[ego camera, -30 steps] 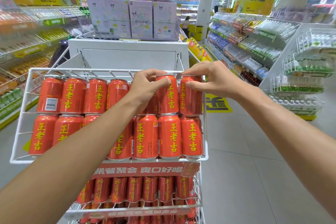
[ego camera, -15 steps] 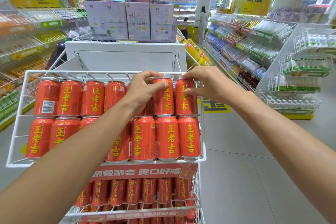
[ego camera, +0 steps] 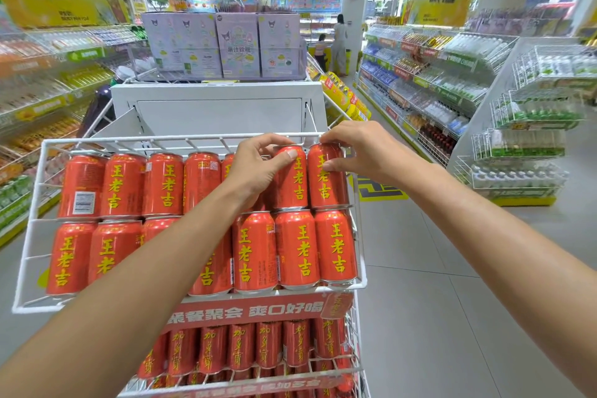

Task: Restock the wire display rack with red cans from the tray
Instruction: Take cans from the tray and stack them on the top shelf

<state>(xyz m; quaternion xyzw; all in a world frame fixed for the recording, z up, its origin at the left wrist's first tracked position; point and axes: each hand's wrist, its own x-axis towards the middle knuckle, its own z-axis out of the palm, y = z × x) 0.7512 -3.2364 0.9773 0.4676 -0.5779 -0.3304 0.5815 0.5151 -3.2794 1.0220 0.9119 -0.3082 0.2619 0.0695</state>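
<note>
A white wire display rack (ego camera: 181,139) stands in front of me, its top shelf holding two stacked rows of red cans with yellow characters. My left hand (ego camera: 258,168) grips the top of a red can (ego camera: 292,184) in the upper row, second from the right. My right hand (ego camera: 365,152) pinches the top of the rightmost upper can (ego camera: 328,187), fingers on its rim and thumb on its face. A lower shelf (ego camera: 245,391) holds more red cans. No tray is in view.
A white panel and lilac cartons (ego camera: 223,45) stand behind the rack. Stocked drink shelves line the left side (ego camera: 38,100) and the right aisle (ego camera: 429,87). White wire racks of bottles (ego camera: 529,139) stand at the right. Two people (ego camera: 337,42) stand far down the aisle.
Both hands have stayed on the same two upper-row cans at the right end, with only slight finger shifts. The view has dropped a little, so the rack sits lower in frame.
</note>
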